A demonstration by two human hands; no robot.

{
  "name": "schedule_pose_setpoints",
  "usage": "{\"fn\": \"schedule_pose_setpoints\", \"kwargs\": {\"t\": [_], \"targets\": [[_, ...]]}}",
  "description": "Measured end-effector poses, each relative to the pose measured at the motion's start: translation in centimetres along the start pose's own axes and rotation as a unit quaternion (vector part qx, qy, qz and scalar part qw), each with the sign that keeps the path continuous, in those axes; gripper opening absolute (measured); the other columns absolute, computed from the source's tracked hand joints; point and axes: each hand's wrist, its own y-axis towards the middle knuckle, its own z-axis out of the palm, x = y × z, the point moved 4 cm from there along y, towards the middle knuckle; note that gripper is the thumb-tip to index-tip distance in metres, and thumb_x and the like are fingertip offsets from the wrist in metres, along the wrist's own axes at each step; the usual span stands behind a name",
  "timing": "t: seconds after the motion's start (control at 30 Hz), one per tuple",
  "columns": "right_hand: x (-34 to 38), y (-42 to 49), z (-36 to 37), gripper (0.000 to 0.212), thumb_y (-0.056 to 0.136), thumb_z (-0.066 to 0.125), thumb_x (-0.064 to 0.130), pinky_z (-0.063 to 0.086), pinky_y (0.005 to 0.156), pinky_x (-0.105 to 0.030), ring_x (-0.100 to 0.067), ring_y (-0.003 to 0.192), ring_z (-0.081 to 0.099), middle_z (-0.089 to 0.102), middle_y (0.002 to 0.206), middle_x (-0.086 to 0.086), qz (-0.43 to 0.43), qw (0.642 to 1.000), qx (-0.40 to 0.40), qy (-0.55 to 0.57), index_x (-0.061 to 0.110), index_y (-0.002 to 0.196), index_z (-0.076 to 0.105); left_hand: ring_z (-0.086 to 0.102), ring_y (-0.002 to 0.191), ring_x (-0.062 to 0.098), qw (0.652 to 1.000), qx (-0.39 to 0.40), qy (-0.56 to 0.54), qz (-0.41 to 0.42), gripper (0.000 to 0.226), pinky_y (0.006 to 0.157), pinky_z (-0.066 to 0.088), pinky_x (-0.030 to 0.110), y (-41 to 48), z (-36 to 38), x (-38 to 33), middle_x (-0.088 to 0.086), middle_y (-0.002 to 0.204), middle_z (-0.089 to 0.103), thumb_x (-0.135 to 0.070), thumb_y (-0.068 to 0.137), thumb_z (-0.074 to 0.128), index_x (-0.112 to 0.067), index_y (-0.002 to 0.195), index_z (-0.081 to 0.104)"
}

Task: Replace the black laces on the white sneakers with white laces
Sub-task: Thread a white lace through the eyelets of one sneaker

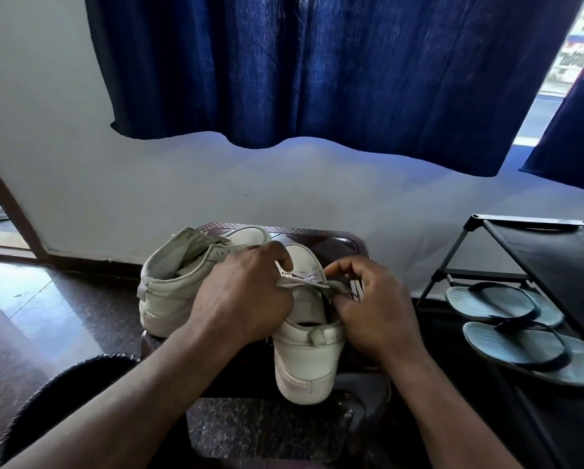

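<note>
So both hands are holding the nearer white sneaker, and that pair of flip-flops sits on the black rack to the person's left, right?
Not quite. The left hand and right hand do hold the nearer white sneaker, but the flip-flops sit on the black rack to the person's right, not left. The head view shows it.

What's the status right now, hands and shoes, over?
Left hand grips near sneaker at the eyelets. Right hand pinches white lace, low eyelets threaded. Second sneaker shows no lace. Nothing in the way.
</note>
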Motion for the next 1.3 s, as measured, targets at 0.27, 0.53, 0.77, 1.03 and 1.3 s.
{"fn": "schedule_pose_setpoints", "kwargs": {"t": [0.27, 0.53, 0.77, 1.03, 1.3], "targets": [[-0.8, 0.0, 0.1, 0.027, 0.079, 0.077, 0.010, 0.045, 0.064, -0.010, 0.006, 0.077, 0.065, 0.070, 0.083, 0.029, 0.023, 0.999, 0.000, 0.043, 0.034, 0.089, 0.076, 0.061, 0.078, 0.003, 0.999, -0.014, -0.037, -0.019, 0.024, 0.066, 0.047, 0.024, 0.3, -0.4, 0.6, -0.015, 0.080, 0.068, -0.020, 0.073, 0.070, -0.034, 0.093, 0.067], [-0.8, 0.2, 0.5, 0.028, 0.081, 0.074, 0.005, 0.047, 0.067, -0.011, 0.003, 0.077, 0.067, 0.073, 0.084, 0.024, 0.010, 0.997, 0.014, 0.072, 0.031, 0.091, 0.075, 0.057, 0.075, 0.002, 0.998, -0.021, -0.039, 0.052, 0.031, 0.067, 0.046, 0.031, 0.0, -0.5, -0.2, -0.014, 0.086, 0.061, -0.014, 0.069, 0.069, -0.033, 0.089, 0.056], [-0.2, 0.3, 0.3, 0.015, 0.088, 0.078, 0.020, 0.048, 0.076, -0.010, 0.002, 0.090, 0.069, 0.074, 0.095, 0.018, -0.049, 0.994, 0.022, 0.098, 0.027, 0.100, 0.074, 0.046, 0.101, 0.014, 0.985, 0.052, 0.079, 0.147, 0.021, 0.085, 0.047, 0.035, -1.0, -0.1, -3.3, -0.013, 0.098, 0.041, -0.049, 0.074, 0.062, -0.042, 0.094, 0.063], [0.2, 0.2, 0.5, 0.020, 0.086, 0.066, 0.032, 0.052, 0.081, -0.018, -0.003, 0.097, 0.068, 0.072, 0.102, 0.018, -0.061, 0.993, 0.026, 0.097, 0.029, 0.106, 0.070, 0.043, 0.108, 0.019, 0.960, 0.058, 0.222, 0.162, 0.019, 0.091, 0.044, 0.040, -0.7, -0.4, -4.7, -0.007, 0.102, 0.038, -0.044, 0.084, 0.062, -0.034, 0.098, 0.070], [0.9, 0.3, -0.1, 0.025, 0.080, 0.066, 0.014, 0.052, 0.086, -0.025, -0.012, 0.105, 0.066, 0.069, 0.105, 0.014, -0.132, 0.986, 0.022, 0.099, 0.023, 0.103, 0.071, 0.054, 0.080, 0.003, 0.990, 0.000, -0.041, 0.138, 0.006, 0.063, 0.036, 0.015, 0.4, -1.0, -2.4, -0.012, 0.091, 0.055, -0.032, 0.068, 0.080, -0.033, 0.071, 0.074]]}}
